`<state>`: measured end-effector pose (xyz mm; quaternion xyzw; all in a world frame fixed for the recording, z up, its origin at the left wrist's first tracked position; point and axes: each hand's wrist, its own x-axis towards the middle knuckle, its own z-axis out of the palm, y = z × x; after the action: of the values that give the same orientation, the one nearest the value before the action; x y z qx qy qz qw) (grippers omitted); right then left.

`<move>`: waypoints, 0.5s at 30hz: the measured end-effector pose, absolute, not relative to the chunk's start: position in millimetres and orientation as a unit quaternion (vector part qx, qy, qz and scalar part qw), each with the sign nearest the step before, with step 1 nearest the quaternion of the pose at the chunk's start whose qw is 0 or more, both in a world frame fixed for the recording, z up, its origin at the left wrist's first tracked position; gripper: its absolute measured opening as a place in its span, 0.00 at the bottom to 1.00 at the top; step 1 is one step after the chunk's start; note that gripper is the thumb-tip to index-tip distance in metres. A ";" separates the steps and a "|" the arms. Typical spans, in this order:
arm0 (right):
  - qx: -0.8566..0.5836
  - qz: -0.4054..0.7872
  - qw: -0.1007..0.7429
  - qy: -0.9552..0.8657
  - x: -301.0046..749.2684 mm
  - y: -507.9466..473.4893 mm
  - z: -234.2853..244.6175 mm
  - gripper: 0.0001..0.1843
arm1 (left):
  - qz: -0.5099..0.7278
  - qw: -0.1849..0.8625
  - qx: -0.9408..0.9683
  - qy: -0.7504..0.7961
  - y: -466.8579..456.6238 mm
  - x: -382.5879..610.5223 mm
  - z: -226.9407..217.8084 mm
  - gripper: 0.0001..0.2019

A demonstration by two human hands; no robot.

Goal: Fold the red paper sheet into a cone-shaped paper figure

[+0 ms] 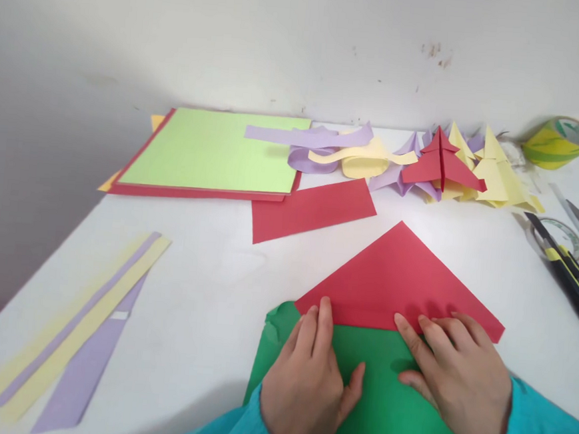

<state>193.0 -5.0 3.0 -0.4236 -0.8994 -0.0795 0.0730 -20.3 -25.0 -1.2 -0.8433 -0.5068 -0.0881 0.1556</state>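
Two hands [307,379] [457,384] on red triangle [399,279] edge, bare table [204,284] leftward

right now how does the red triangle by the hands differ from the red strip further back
The red triangle comes to a point; the red strip is a slanted rectangle. The left hand and right hand press the triangle's edge; the strip lies untouched. Both are the same red paper.

Bright, even light; dim left corner, perhaps blurred; bowed edges.
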 end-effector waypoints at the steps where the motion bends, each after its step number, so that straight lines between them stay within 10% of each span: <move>1: -0.423 -0.081 0.074 -0.899 193.4 -5.1 2.6 0.33 | -0.089 0.158 -0.840 -0.511 -25.7 -19.8 -1.7 0.23; 15: -0.425 -0.059 0.058 -0.902 190.8 -2.9 4.1 0.37 | -0.203 0.097 -0.891 -0.394 -10.3 -15.4 -1.8 0.14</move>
<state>190.8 -2.9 4.1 -0.4247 -0.9015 -0.0594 0.0581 -15.4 -10.3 -1.8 -0.8910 -0.3943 -0.2029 0.0972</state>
